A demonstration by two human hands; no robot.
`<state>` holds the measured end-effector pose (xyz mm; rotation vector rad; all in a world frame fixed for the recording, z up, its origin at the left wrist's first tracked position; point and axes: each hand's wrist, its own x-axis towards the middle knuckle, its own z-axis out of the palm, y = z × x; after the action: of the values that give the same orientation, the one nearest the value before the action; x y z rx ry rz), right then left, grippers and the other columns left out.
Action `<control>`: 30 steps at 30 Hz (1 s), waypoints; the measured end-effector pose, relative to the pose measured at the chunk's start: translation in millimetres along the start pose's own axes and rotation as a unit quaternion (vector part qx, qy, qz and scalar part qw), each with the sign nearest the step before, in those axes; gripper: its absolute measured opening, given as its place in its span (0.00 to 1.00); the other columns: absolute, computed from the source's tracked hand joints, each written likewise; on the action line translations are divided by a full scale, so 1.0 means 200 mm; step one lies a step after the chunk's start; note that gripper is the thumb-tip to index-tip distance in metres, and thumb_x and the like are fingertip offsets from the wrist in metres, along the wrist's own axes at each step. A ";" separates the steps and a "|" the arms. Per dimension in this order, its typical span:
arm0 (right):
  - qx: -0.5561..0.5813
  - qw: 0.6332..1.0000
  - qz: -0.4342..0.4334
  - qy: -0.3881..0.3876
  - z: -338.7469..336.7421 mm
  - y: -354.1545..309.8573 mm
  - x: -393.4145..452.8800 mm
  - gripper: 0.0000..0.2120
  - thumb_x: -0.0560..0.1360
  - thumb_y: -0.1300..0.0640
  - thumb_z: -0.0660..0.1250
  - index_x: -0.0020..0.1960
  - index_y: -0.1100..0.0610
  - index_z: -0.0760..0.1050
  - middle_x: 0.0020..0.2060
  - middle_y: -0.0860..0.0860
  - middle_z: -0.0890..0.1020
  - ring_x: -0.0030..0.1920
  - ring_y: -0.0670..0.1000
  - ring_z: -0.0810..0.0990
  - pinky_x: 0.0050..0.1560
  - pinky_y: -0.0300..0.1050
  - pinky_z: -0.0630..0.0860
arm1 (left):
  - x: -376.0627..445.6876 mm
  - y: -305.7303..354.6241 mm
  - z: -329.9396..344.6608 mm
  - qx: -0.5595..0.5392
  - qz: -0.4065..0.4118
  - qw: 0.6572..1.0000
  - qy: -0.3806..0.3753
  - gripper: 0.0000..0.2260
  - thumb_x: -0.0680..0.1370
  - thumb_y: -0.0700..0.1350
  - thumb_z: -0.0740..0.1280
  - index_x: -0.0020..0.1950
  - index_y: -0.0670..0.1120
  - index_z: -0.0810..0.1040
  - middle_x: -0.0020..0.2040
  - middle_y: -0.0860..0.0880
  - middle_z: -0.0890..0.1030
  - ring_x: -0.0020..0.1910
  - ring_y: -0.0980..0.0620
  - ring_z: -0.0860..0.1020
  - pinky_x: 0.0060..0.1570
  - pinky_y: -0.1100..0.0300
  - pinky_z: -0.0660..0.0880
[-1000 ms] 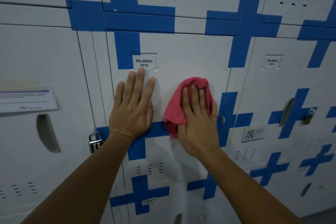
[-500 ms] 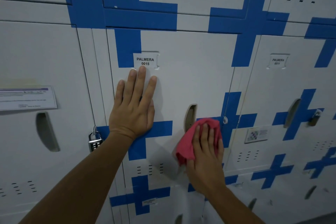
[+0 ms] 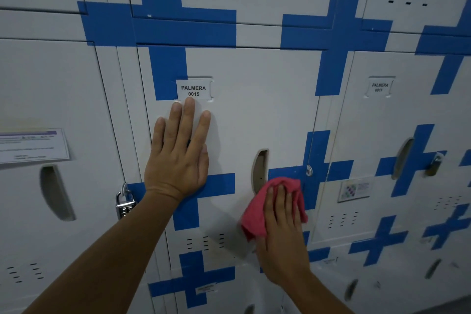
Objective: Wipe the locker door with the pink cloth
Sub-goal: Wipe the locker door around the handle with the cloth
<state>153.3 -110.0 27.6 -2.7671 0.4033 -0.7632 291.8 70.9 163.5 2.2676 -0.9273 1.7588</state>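
White lockers crossed with blue tape fill the view. On the locker door (image 3: 254, 109), the left hand (image 3: 178, 158) lies flat, fingers together, likely bracing it. At 5 o'clock, the right hand (image 3: 283, 234) presses the pink cloth (image 3: 254, 214) flat, fingers slightly spread, below the handle slot (image 3: 260, 171).

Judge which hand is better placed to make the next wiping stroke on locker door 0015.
Right. The right hand presses the pink cloth against the locker door beside the handle recess. The left hand lies flat and empty under the PALMERA 0015 label, likely bracing.
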 end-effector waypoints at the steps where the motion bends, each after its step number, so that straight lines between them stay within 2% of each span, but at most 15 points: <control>1: -0.005 1.000 0.006 -0.005 0.04 0.02 -0.01 0.38 0.81 0.34 0.39 0.81 0.57 0.39 0.80 0.54 0.42 0.79 0.63 0.52 0.70 0.69 0.65 | 0.00 0.00 0.00 -0.001 0.000 1.000 0.002 0.31 0.81 0.49 0.55 0.82 0.44 0.50 0.82 0.39 0.50 0.81 0.41 0.44 0.79 0.45 0.42; 3: -0.009 1.000 -0.001 0.010 0.03 0.02 0.01 0.38 0.80 0.34 0.37 0.81 0.56 0.37 0.80 0.57 0.44 0.79 0.62 0.48 0.72 0.69 0.61 | 0.00 0.00 0.00 -0.002 0.002 1.000 0.004 0.31 0.81 0.49 0.55 0.82 0.44 0.50 0.82 0.39 0.51 0.81 0.41 0.44 0.79 0.45 0.42; 5: -0.006 0.999 -0.019 0.041 -0.06 0.00 0.08 0.37 0.79 0.34 0.34 0.80 0.54 0.32 0.80 0.57 0.39 0.80 0.57 0.38 0.77 0.66 0.49 | 0.00 0.00 0.00 -0.004 0.001 1.000 0.000 0.31 0.81 0.49 0.55 0.82 0.44 0.49 0.82 0.39 0.50 0.81 0.41 0.44 0.79 0.44 0.42; 7: 0.007 0.996 -0.028 0.084 -0.17 -0.03 0.17 0.37 0.79 0.35 0.38 0.79 0.53 0.30 0.79 0.54 0.34 0.79 0.55 0.32 0.78 0.61 0.40 | 0.00 0.00 0.00 -0.005 -0.001 1.000 -0.006 0.31 0.81 0.49 0.55 0.82 0.45 0.48 0.82 0.40 0.49 0.81 0.41 0.44 0.79 0.44 0.42; 9: 0.020 0.993 -0.027 0.114 -0.29 -0.05 0.26 0.37 0.79 0.37 0.41 0.79 0.53 0.30 0.79 0.53 0.32 0.78 0.55 0.31 0.78 0.57 0.36 | 0.00 0.00 -0.01 -0.007 -0.002 1.000 -0.008 0.32 0.81 0.49 0.56 0.82 0.45 0.48 0.82 0.40 0.48 0.81 0.42 0.43 0.79 0.45 0.42; 13: 0.034 0.989 -0.038 0.140 -0.36 -0.07 0.31 0.37 0.80 0.36 0.40 0.80 0.54 0.31 0.80 0.54 0.35 0.79 0.55 0.33 0.78 0.58 0.39 | 0.00 0.00 -0.01 -0.008 -0.002 1.000 -0.009 0.32 0.81 0.49 0.56 0.82 0.45 0.48 0.82 0.40 0.48 0.81 0.42 0.43 0.79 0.45 0.42; 16: 0.036 0.994 -0.031 0.098 -0.23 -0.03 0.19 0.38 0.78 0.32 0.35 0.79 0.54 0.31 0.79 0.53 0.34 0.79 0.53 0.33 0.78 0.60 0.41 | 0.00 0.00 0.00 -0.006 0.002 1.000 -0.006 0.32 0.81 0.50 0.55 0.82 0.45 0.47 0.82 0.40 0.48 0.81 0.41 0.44 0.79 0.45 0.41; 20: 0.006 0.999 -0.020 0.049 -0.02 0.03 0.03 0.36 0.81 0.34 0.37 0.81 0.55 0.37 0.80 0.57 0.45 0.80 0.54 0.37 0.75 0.69 0.56 | 0.00 0.00 0.00 -0.003 0.002 1.000 -0.002 0.31 0.81 0.49 0.55 0.82 0.44 0.48 0.82 0.40 0.49 0.81 0.41 0.44 0.79 0.45 0.42; 24: -0.003 0.997 -0.028 0.074 -0.08 0.01 0.10 0.36 0.81 0.37 0.40 0.81 0.55 0.35 0.80 0.55 0.38 0.79 0.55 0.34 0.77 0.65 0.48 | 0.00 0.00 0.00 -0.002 0.002 1.000 -0.004 0.31 0.82 0.49 0.55 0.82 0.44 0.48 0.82 0.39 0.50 0.81 0.41 0.44 0.79 0.44 0.43; 27: 0.023 0.992 -0.022 0.123 -0.26 -0.11 0.24 0.38 0.79 0.34 0.36 0.80 0.54 0.33 0.79 0.54 0.35 0.79 0.56 0.33 0.78 0.62 0.40 | 0.00 0.00 0.00 -0.003 0.002 1.000 -0.006 0.31 0.82 0.49 0.54 0.82 0.45 0.47 0.82 0.39 0.50 0.81 0.41 0.44 0.79 0.44 0.42; 30: 0.028 0.986 -0.028 0.163 -0.42 -0.26 0.37 0.38 0.79 0.38 0.42 0.80 0.55 0.32 0.80 0.55 0.35 0.79 0.58 0.33 0.78 0.61 0.38 | 0.00 0.00 0.00 -0.005 0.005 1.000 -0.004 0.30 0.82 0.49 0.54 0.82 0.44 0.48 0.82 0.39 0.49 0.81 0.41 0.44 0.79 0.45 0.42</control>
<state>180.7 -98.6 147.6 -2.6128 0.3583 -1.2294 291.9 70.4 163.4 2.2701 -0.9482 1.7464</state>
